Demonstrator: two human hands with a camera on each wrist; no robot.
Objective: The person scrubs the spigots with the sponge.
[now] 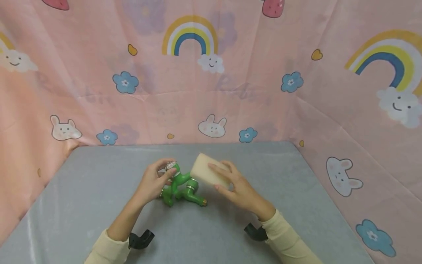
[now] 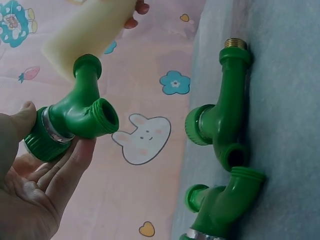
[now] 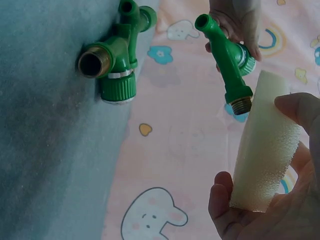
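My left hand (image 1: 153, 181) grips a green tap (image 2: 82, 112) by its ribbed round knob, lifted above the table. The tap has a brass threaded end (image 3: 242, 105), seen in the right wrist view. In my right hand (image 1: 239, 187) is a cream sponge block (image 3: 265, 145), pinched between thumb and fingers. One end of the sponge is close to the tap's threaded end; whether they touch I cannot tell. Below, two more green taps lie on the table: one with a brass end (image 1: 194, 194), the other (image 2: 225, 200) beside it, partly hidden by my left hand in the head view.
The grey table (image 1: 99, 176) meets a pink printed curtain (image 1: 148, 106) at its back and sides. A black curved piece (image 1: 141, 239) sits at the left cuff, and another black piece (image 1: 255, 232) at the right cuff.
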